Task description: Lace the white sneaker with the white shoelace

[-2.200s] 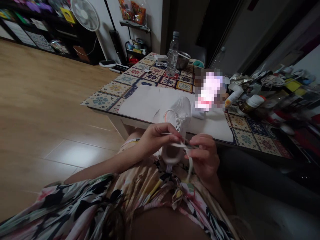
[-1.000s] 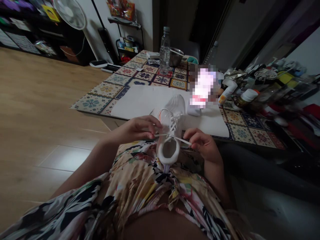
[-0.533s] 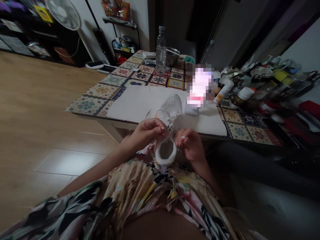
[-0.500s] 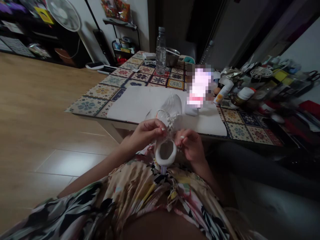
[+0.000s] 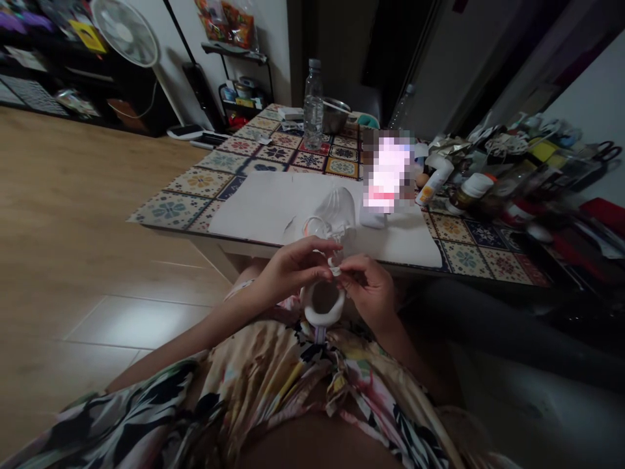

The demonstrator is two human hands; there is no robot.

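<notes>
A white sneaker rests between my lap and the table's front edge, its toe pointing away from me and its round padded opening towards me. A lavender tab shows at its heel. Over the tongue, my left hand has thumb and fingers closed on the white shoelace. From the other side, my right hand pinches the same lace, its fingertips meeting the left ones. Part of the lacing is hidden behind the fingers. A clear round item lies beside the shoe; its kind is unclear.
White paper covers the near part of the patterned table. A blurred-out glowing screen stands on it. Behind are a water bottle and a metal bowl. Bottles, scissors and clutter fill the right side.
My hands have come together over the shoe's tongue; the left moved right and its fingers now meet the right hand's at the lace. The sneaker has stayed nearly in place.
</notes>
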